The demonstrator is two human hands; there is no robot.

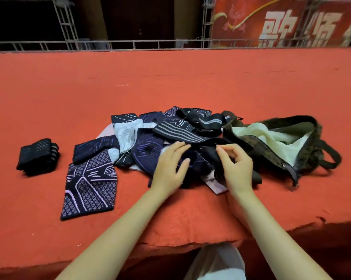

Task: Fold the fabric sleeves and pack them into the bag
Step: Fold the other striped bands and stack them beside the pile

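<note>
A person's left hand [169, 166] lies flat on a dark sleeve [198, 158] at the pile's six o'clock edge while the right hand [236, 164] pinches it; folding appears under way, the open bag [279, 138] at three o'clock awaiting.

Single head-worn view, wide-angle, looking forward and steeply down from above the person's own forearms. The near edge of the red bench [49, 118] lies along the bottom of the frame, close to the lens. The far edge, a metal railing [130, 45] and a red banner [281, 23] run across the top, bowed by the lens.
</note>
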